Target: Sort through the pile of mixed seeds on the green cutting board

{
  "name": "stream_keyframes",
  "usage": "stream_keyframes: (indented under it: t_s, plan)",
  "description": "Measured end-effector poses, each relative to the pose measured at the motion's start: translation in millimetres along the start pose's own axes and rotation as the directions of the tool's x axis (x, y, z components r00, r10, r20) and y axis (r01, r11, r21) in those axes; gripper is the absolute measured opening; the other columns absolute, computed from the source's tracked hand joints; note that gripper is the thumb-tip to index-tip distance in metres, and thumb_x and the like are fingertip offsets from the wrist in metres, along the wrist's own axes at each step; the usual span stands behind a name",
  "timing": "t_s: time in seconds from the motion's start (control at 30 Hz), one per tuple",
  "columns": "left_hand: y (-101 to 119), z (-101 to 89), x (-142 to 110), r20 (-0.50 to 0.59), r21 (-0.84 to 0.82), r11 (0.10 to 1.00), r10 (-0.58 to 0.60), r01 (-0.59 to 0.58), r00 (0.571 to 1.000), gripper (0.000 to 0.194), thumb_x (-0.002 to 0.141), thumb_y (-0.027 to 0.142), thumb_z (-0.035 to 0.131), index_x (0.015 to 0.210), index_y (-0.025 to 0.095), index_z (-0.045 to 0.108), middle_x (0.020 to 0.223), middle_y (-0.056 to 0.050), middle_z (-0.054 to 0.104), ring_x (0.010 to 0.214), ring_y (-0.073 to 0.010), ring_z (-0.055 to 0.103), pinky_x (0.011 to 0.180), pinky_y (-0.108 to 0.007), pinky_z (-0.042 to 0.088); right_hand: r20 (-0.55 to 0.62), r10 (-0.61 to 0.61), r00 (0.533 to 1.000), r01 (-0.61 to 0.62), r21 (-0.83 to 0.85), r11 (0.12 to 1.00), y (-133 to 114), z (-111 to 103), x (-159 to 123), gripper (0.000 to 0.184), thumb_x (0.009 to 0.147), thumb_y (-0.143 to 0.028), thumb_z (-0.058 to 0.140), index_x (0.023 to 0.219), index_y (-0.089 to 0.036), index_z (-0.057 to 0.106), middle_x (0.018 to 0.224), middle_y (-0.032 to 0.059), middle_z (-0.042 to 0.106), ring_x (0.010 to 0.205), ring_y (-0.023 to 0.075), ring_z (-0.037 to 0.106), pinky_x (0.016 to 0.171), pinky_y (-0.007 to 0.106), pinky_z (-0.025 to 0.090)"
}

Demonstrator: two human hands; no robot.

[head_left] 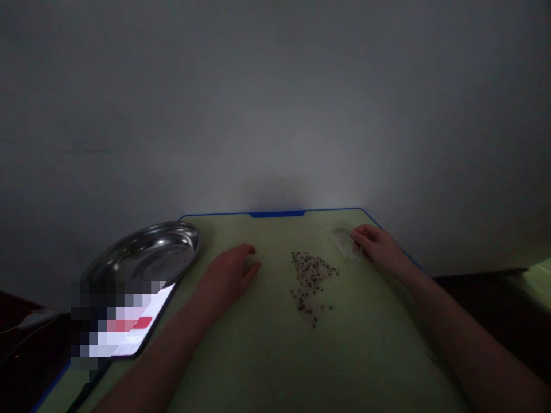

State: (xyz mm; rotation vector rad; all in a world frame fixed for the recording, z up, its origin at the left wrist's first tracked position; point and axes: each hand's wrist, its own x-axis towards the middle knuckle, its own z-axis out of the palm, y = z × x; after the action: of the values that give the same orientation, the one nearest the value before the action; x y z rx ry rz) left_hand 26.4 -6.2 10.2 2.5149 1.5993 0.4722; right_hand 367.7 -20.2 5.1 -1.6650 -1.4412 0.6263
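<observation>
A spread of pale grains mixed with dark beans or seeds (312, 275) lies loose on the pale green table (241, 367). To its left, my left hand (228, 275) hovers over or rests on the surface, thumb and fingers apart, holding nothing. On the far right side of the table, my right hand (373, 244) pinches the edge of a small clear plastic bag (344, 246). The bag looks flat and see-through, and part of it is hidden behind my fingers.
An oval stainless steel basin (161, 258) stands at the left edge. A lit phone or tablet (142, 321), partly blurred out, leans in front of it. Behind the table's blue rim (278, 214) rises a grey wall (275, 115).
</observation>
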Motion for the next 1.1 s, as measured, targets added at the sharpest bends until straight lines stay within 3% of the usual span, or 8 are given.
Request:
stream_keyframes:
  t_s: [0.17,0.3,0.43,0.63,0.8,0.9,1.0,1.1]
  plan:
    - [-6,5.8,1,0.030,-0.064,0.997,-0.043,0.045,0.999,0.022,0.091,0.032,0.044,0.100,0.019,0.059,0.101,-0.007,0.070,0.091,-0.0209,0.065,0.078,-0.031,0.046,-0.032,0.018,0.999,-0.019,-0.032,0.999,3,-7,-2,0.028,0.076,-0.049,0.052,0.072,-0.021,0.053,0.051,-0.0020,0.056,0.038,0.0105,0.041,0.039,0.025,0.031]
    - [-4,2.6,2,0.067,-0.059,0.998,-0.021,0.025,0.998,0.025,0.094,0.030,0.038,0.093,0.018,0.059,0.093,-0.008,0.069,0.084,-0.0199,0.064,0.075,-0.030,0.045,-0.047,0.029,0.998,-0.031,-0.050,0.998,3,-4,-5,0.026,0.076,-0.047,0.053,0.071,-0.022,0.053,0.044,-0.0030,0.054,0.039,0.0127,0.044,0.042,0.026,0.033]
    - [-2,3.4,1,0.057,-0.017,0.998,0.058,-0.057,0.997,0.032,0.096,0.030,0.032,0.091,0.017,0.061,0.092,-0.009,0.067,0.088,-0.0209,0.062,0.081,-0.033,0.045,-0.046,0.052,0.998,-0.054,-0.047,0.997,2,3,-8,0.025,0.077,-0.047,0.052,0.071,-0.022,0.053,0.041,-0.0046,0.051,0.037,0.0133,0.044,0.042,0.026,0.032]
    - [-3,11.7,-3,0.038,0.068,0.972,0.222,-0.224,0.974,0.032,0.095,0.029,0.036,0.102,0.015,0.064,0.109,-0.012,0.064,0.103,-0.0233,0.058,0.093,-0.037,0.043,-0.012,0.057,0.998,-0.057,0.000,0.998,0,14,-11,0.027,0.077,-0.050,0.049,0.072,-0.023,0.049,0.043,-0.0053,0.050,0.036,0.0119,0.042,0.039,0.025,0.031]
    - [-2,8.2,-5,0.044,0.072,0.971,0.227,-0.229,0.973,0.032,0.095,0.028,0.038,0.098,0.016,0.067,0.105,-0.012,0.065,0.100,-0.0225,0.060,0.091,-0.037,0.045,0.077,0.025,0.997,-0.030,0.068,0.997,-20,17,0,0.036,0.076,-0.054,0.048,0.081,-0.019,0.054,0.050,-0.0009,0.059,0.031,0.0095,0.038,0.033,0.024,0.025]
    - [-2,6.0,-6,0.042,0.063,0.978,0.198,-0.201,0.979,0.031,0.091,0.017,0.038,0.105,0.015,0.066,0.111,-0.012,0.066,0.103,-0.0228,0.061,0.095,-0.039,0.045,0.096,-0.022,0.995,0.013,0.097,0.995,-40,16,7,0.036,0.079,-0.051,0.049,0.088,-0.018,0.055,0.056,0.0006,0.063,0.032,0.0083,0.038,0.033,0.022,0.025]
    - [-4,5.8,-6,0.003,0.025,0.993,0.117,-0.117,0.993,0.050,0.081,0.000,0.037,0.124,0.015,0.058,0.129,-0.012,0.060,0.119,-0.0219,0.055,0.103,-0.039,0.040,0.104,-0.067,0.992,0.056,0.099,0.993,-57,20,6,0.033,0.082,-0.049,0.046,0.091,-0.018,0.053,0.064,0.0017,0.066,0.030,0.0071,0.038,0.032,0.022,0.025]
    - [-4,4.3,-5,-0.067,-0.035,0.997,0.060,-0.063,0.996,0.059,0.078,-0.004,0.035,0.128,0.018,0.056,0.138,-0.009,0.054,0.122,-0.0199,0.054,0.104,-0.035,0.041,0.136,-0.115,0.984,0.107,0.065,0.992,-67,26,-4,0.028,0.084,-0.046,0.044,0.089,-0.019,0.051,0.069,0.0020,0.067,0.030,0.0063,0.038,0.031,0.021,0.027]
